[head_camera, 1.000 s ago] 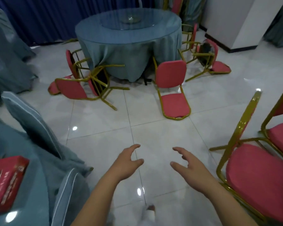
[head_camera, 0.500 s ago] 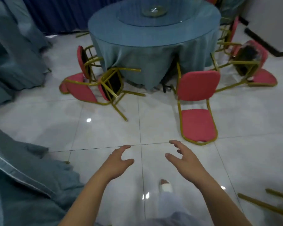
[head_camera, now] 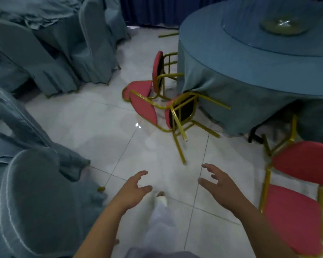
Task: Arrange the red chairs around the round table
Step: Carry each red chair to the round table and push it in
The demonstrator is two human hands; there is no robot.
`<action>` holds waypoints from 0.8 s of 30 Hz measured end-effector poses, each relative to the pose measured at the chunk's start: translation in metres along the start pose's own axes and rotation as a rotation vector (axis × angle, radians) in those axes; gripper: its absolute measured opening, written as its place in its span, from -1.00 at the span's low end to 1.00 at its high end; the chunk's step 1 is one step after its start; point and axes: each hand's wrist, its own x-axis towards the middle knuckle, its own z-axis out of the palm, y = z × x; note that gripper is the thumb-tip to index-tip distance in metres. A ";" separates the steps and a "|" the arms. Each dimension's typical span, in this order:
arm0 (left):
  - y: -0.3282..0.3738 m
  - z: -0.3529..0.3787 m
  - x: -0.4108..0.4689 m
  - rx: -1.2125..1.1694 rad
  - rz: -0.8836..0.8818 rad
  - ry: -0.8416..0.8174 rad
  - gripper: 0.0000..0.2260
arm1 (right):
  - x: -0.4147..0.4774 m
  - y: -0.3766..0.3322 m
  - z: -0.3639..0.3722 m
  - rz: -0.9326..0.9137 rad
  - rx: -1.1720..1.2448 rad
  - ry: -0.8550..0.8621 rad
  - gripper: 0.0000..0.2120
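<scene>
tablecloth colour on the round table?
Blue-grey tablecloth, plain, no pattern; the head view shows it.

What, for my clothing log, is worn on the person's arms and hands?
Nothing visible: the left hand and right hand are bare, with no gloves, rings or watch, and no sleeves show along either arm up to the frame's edge.

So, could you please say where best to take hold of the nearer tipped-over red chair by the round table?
On the nearer tipped chair, probably the gold backrest frame with the left hand and the leg pointing at you with the right hand. Come from your side: the round table and second fallen chair block the far side.
</scene>
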 end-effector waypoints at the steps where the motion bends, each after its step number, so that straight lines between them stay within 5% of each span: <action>1: 0.006 -0.017 0.024 -0.022 0.000 0.004 -0.53 | 0.024 -0.016 0.001 0.005 -0.007 0.004 -0.57; 10: 0.071 -0.173 0.194 0.036 0.040 -0.005 -0.53 | 0.206 -0.175 0.017 -0.023 -0.030 0.037 -0.57; 24: 0.126 -0.370 0.513 0.324 -0.094 -0.073 -0.50 | 0.567 -0.297 0.076 0.072 0.098 -0.054 -0.58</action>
